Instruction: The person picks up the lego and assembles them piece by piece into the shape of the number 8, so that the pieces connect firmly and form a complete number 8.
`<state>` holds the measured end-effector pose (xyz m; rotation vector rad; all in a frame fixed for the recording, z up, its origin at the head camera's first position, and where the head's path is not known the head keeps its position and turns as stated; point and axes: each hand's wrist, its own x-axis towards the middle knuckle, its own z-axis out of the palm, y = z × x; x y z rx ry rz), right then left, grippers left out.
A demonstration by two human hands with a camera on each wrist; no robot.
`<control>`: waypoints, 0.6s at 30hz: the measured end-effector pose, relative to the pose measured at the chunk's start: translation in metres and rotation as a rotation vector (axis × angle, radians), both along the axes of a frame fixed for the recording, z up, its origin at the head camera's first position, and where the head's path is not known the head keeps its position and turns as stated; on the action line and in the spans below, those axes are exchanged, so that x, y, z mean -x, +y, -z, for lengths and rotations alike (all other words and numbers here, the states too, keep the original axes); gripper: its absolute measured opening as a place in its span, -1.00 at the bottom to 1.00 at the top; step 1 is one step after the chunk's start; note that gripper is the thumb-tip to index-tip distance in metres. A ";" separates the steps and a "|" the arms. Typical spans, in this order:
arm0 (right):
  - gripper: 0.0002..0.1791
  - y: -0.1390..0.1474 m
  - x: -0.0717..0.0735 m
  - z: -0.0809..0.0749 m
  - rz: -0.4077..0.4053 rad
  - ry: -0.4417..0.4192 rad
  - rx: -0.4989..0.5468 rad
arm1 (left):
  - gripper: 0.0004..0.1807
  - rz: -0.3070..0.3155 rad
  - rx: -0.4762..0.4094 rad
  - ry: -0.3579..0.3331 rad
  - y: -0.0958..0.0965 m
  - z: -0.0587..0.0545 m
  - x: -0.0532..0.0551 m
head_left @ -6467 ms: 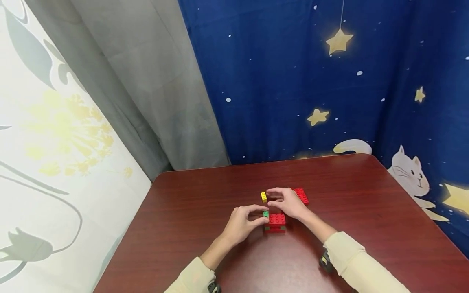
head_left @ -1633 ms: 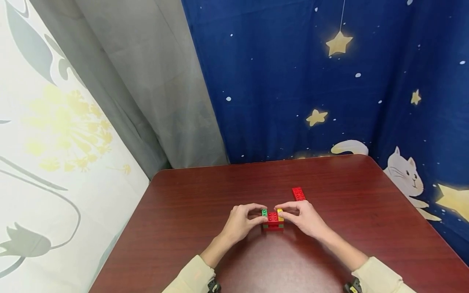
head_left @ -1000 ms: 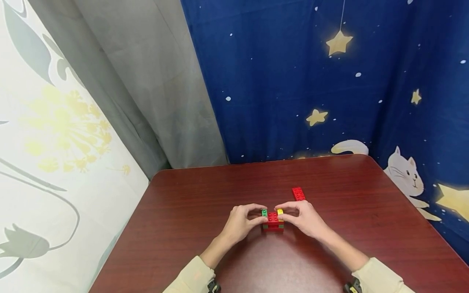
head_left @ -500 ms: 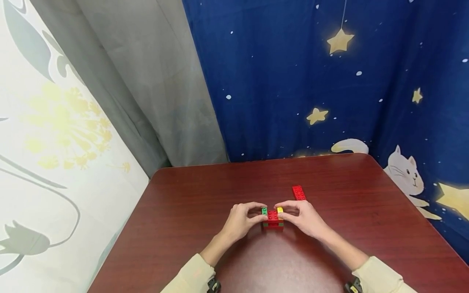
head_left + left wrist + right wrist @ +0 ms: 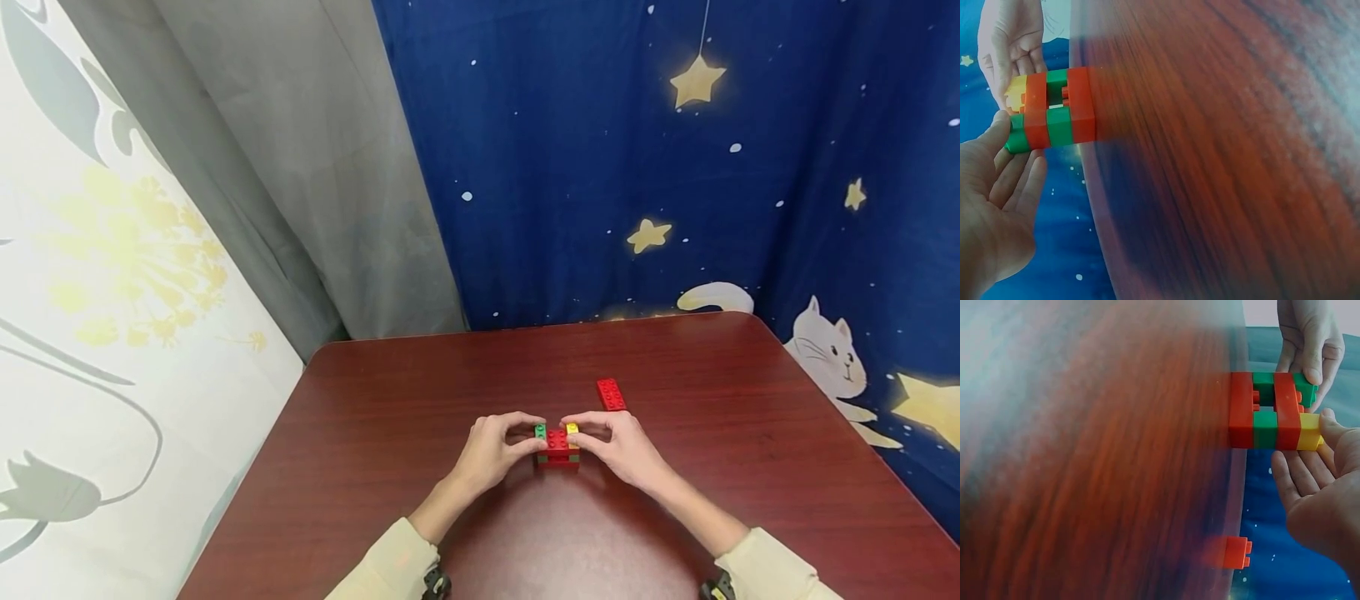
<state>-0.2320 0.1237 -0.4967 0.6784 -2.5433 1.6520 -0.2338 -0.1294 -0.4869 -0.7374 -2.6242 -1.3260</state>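
A small stack of toy building bricks stands on the table in front of me. Its layers are a red brick [image 5: 1241, 425] at the bottom, two green bricks [image 5: 1059, 126] apart with a gap between them, then another red brick [image 5: 557, 440]. On the top layer sit a green brick [image 5: 540, 431] at the left end and a yellow brick [image 5: 1309, 431] at the right end. My left hand [image 5: 487, 454] pinches the top green brick between thumb and fingers. With thumb and fingertips, my right hand [image 5: 626, 450] pinches the yellow brick.
A loose red brick [image 5: 611, 393] lies on the table behind my right hand. The brown table [image 5: 420, 392] has its far edge against a grey curtain [image 5: 300, 208] and a blue star-patterned curtain [image 5: 562, 167].
Earlier the yellow brick lay loose on the table with my right hand reaching beside it; now it sits on the stack's right end. Over the last second both hands stay nearly still.
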 end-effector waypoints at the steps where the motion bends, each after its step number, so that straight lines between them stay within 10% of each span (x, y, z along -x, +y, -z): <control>1: -0.63 0.000 0.000 0.000 0.001 0.006 -0.001 | -0.62 -0.003 0.009 0.009 0.000 -0.001 0.000; 18: -0.65 0.001 -0.004 -0.005 -0.020 0.013 0.030 | -0.61 -0.003 0.087 0.013 0.003 -0.006 0.000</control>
